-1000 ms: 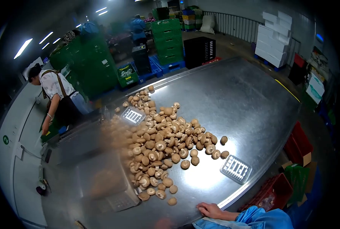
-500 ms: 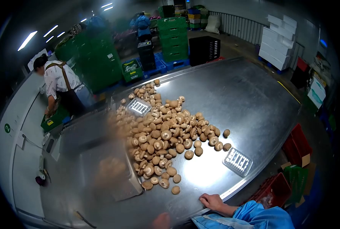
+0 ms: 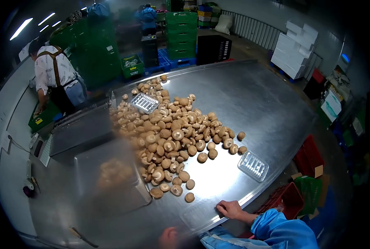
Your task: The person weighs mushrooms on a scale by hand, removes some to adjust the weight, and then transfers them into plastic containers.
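My right hand (image 3: pixel 230 209) rests on the near edge of the metal table, its fingers curled together and nothing visible in them. My left hand (image 3: pixel 168 238) is low in the picture near the same edge; it is blurred and its fingers cannot be made out. Beyond both hands lies a large heap of brown mushrooms (image 3: pixel 178 134), some cap up, some stem up. A clear plastic tray (image 3: pixel 253 166) sits to the right of the heap, and another clear tray (image 3: pixel 145 103) lies on its far left part. Between my hands is a faint clear outline, too dim to name.
A grey scale-like box (image 3: pixel 83 135) and a blurred translucent sheet or bin (image 3: pixel 106 178) stand left of the heap. A thin knife-like tool (image 3: pixel 83 237) lies at lower left. A co-worker (image 3: pixel 56 74) bends over a green crate (image 3: pixel 43 118). Red crates (image 3: pixel 282 201) stand beyond the right edge.
The camera view has shifted, so the table and heap sit further left and up. My left hand has risen slightly into view and leftward. My right hand stays on the edge.
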A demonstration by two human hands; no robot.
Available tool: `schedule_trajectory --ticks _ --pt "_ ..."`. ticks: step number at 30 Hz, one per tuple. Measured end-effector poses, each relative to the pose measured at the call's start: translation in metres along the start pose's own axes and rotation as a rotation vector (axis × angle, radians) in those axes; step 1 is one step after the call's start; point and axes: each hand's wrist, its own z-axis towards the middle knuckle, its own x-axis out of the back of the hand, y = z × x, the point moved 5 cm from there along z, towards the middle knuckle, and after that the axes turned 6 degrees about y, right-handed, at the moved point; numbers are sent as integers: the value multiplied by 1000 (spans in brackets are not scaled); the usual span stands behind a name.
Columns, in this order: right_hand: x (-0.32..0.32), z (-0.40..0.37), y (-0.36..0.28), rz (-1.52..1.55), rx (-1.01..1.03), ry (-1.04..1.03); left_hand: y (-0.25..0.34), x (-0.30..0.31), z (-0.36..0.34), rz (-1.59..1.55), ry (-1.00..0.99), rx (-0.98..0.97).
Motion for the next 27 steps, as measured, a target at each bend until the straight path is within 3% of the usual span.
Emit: schedule_trajectory --ticks 2,4,6,9,12,16,22,27 --pt "-1 1 1 -3 -25 -17 -16 35 4 93 156 -125" --pt "-4 2 3 -3 -42 -35 -32 77 6 216 226 -93" --pt "-5 1 3 -9 -16 -18 -51 109 5 465 446 -304" --pt "-2 2 2 -23 -7 2 -40 117 -1 556 320 -42" --pt "-4 -2 1 1 -49 -23 -29 102 2 945 156 39" --pt "-3 -2 3 35 10 84 -40 109 5 759 306 -100" --pt "1 -5 3 76 20 176 -40 115 -1 714 310 47" --pt "3 -10 3 160 51 319 -39 112 1 745 303 56"
